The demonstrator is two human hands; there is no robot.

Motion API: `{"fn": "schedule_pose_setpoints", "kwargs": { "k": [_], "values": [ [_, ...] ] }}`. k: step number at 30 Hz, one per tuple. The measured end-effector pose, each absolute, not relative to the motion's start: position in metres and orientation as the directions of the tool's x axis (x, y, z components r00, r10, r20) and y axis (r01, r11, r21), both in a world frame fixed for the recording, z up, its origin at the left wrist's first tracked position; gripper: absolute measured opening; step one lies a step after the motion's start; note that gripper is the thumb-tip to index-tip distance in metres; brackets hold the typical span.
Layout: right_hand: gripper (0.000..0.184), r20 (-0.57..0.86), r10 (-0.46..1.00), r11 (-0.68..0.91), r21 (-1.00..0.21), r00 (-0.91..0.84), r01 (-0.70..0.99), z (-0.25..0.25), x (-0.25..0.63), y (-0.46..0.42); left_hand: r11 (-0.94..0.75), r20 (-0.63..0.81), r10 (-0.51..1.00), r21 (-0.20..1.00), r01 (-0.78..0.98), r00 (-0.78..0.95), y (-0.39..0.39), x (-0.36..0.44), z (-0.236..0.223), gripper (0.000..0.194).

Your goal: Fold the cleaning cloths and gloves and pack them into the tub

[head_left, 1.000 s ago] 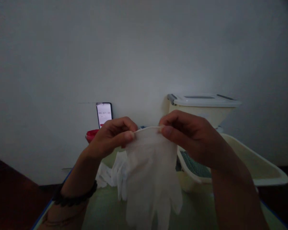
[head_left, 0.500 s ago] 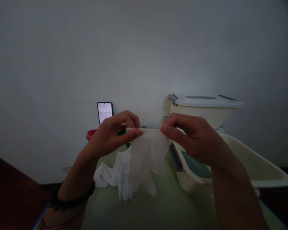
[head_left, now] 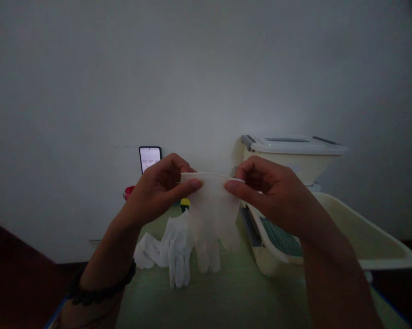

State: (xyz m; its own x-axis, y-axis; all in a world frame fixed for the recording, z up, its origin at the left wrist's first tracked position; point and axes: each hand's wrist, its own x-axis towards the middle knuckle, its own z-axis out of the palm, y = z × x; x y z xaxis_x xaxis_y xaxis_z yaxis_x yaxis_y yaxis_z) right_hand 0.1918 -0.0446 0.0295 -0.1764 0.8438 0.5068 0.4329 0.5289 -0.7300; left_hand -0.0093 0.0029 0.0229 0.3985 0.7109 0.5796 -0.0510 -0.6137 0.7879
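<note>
A thin, whitish disposable glove hangs fingers-down in front of me, its cuff edge stretched level between both hands. My left hand pinches the cuff on one side, thumb in front and fingers behind. On the other side my right hand grips the cuff the same way. Behind and left of the hanging glove, white cloth gloves lie in a loose heap on the green tabletop. Their right part is partly covered by the thin glove.
A phone showing a timer leans against the wall. Near my left wrist is a red item, mostly hidden. To the right stands an open cream bin with green mesh-like material inside, and behind it a lidded container.
Both hands have risen slightly, and the glove's cuff now stands above my thumbs. The glove's fingers hang differently, spread more to the right. The cloth gloves have stayed put.
</note>
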Motion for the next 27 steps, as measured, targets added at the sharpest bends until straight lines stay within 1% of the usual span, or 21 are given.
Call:
{"fn": "schedule_pose_setpoints", "kwargs": {
  "k": [4, 6, 8, 11, 16, 22, 25, 27],
  "values": [
    [0.02, 0.587, 0.805, 0.562, -0.71, -0.084, 0.424, 0.027, 0.184, -0.045, -0.619, 0.598, 0.72, 0.783, -0.064, 0.352, 0.003, -0.004, 0.021, 0.024],
    [0.024, 0.603, 0.797, 0.555, -0.718, -0.022, 0.42, 0.024, 0.18, -0.045, -0.598, 0.576, 0.749, 0.8, -0.04, 0.327, 0.002, -0.001, 0.019, 0.026],
    [0.025, 0.604, 0.797, 0.545, -0.722, 0.004, 0.425, 0.023, 0.176, -0.044, -0.587, 0.561, 0.769, 0.809, -0.009, 0.306, 0.002, 0.003, 0.017, 0.027],
    [0.018, 0.605, 0.796, 0.547, -0.713, -0.011, 0.438, 0.022, 0.171, -0.045, -0.608, 0.579, 0.767, 0.794, 0.024, 0.276, 0.004, 0.007, 0.013, 0.028],
    [0.019, 0.639, 0.768, 0.584, -0.679, -0.033, 0.445, 0.02, 0.164, -0.044, -0.642, 0.611, 0.74, 0.766, 0.025, 0.282, 0.0, 0.01, 0.013, 0.027],
    [0.02, 0.651, 0.758, 0.587, -0.655, -0.039, 0.477, 0.017, 0.161, -0.042, -0.615, 0.572, 0.713, 0.788, -0.032, 0.406, -0.009, 0.006, 0.019, 0.026],
    [0.021, 0.64, 0.765, 0.596, -0.664, -0.069, 0.45, 0.016, 0.161, -0.041, -0.643, 0.598, 0.71, 0.766, -0.002, 0.372, -0.005, 0.004, 0.019, 0.027],
    [0.021, 0.631, 0.771, 0.608, -0.685, -0.091, 0.401, 0.017, 0.164, -0.041, -0.651, 0.607, 0.723, 0.758, 0.033, 0.33, -0.001, 0.001, 0.019, 0.028]
  ]
}}
